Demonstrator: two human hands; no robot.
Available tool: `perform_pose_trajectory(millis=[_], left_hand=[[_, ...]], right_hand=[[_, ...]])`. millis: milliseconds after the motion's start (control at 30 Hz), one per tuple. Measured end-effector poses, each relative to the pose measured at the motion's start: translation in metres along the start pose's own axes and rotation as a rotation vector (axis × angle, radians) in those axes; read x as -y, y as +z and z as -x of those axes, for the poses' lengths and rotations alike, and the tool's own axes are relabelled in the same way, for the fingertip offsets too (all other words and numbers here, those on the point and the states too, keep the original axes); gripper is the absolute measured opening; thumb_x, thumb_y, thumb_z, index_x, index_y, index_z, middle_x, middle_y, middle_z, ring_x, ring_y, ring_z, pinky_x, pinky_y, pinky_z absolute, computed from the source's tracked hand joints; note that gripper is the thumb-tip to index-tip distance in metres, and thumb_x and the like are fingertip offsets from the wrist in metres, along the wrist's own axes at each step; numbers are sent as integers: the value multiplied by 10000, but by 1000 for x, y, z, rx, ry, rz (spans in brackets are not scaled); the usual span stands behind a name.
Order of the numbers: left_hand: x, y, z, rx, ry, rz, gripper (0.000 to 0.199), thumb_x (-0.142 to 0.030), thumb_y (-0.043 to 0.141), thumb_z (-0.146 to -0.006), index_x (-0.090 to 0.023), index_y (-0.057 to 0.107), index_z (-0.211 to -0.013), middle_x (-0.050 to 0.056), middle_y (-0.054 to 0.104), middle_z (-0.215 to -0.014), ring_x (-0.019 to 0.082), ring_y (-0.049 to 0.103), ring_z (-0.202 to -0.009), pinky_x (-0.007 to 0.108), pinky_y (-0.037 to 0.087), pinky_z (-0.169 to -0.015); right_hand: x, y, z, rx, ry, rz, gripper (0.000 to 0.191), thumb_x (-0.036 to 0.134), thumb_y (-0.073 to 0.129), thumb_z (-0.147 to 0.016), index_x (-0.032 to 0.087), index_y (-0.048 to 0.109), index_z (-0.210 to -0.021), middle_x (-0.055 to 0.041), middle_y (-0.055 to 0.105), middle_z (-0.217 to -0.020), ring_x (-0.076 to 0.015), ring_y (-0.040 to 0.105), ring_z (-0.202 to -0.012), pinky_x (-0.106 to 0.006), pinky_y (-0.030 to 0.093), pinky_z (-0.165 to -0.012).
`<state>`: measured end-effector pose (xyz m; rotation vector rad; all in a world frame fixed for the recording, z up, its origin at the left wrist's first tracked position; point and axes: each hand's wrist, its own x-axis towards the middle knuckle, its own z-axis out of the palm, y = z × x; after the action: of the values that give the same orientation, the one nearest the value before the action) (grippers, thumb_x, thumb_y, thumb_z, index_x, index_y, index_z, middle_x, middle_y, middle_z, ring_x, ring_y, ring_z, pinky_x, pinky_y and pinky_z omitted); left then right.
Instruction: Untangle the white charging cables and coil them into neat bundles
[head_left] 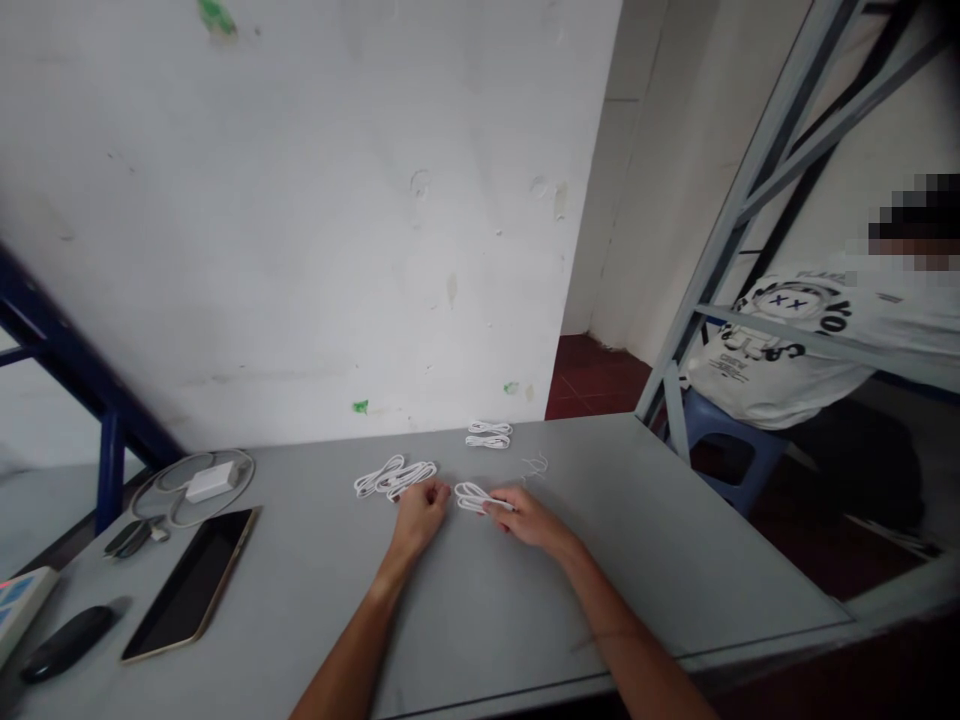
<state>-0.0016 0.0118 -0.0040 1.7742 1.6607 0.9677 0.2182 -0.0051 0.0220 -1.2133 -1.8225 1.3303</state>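
White cable [472,495] grasped in fingers of right hand [527,516], pointing lengthwise at nearby left hand [420,513]; fingers there curled, cannot see whether gripping.

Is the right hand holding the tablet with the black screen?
No, the right hand holds a coiled white cable, while the tablet lies apart on the table.

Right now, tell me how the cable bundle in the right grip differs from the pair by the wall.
The held bundle is pinched in the right grip; the wall pair lies untouched on the table. The held bundle is one coil, loosely fanned; the wall pair is two slimmer coils. Both are white.
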Motion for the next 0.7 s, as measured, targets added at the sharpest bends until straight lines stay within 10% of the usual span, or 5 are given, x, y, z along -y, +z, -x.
perform_pose_trajectory(millis=[267,467,700], left_hand=[[7,-3,1,-32,9,-265,226,-199,568,-923,-197,666,-720,45,662,-692,202,591,-672,284,320,-654],[-10,25,9,100,97,-101,204,-285,556,-952,-173,726,-937,43,689,-768,185,602,-689,291,383,-681],[-4,10,6,261,3,479,570,-642,622,-900,-174,597,-1224,-4,652,-790,155,586,-629,288,464,-619]], right_hand=[[-21,-5,-14,-587,17,319,271,267,607,-735,244,442,-522,49,430,-477,-139,389,-477,-267,242,-512],[-13,15,-16,-464,-201,107,206,363,501,-819,236,555,-666,27,548,-569,-168,490,-557,-257,343,-541],[4,30,-8,-277,-337,-11,308,319,585,-787,287,616,-1092,-48,684,-1018,-262,623,-902,-357,468,-801]])
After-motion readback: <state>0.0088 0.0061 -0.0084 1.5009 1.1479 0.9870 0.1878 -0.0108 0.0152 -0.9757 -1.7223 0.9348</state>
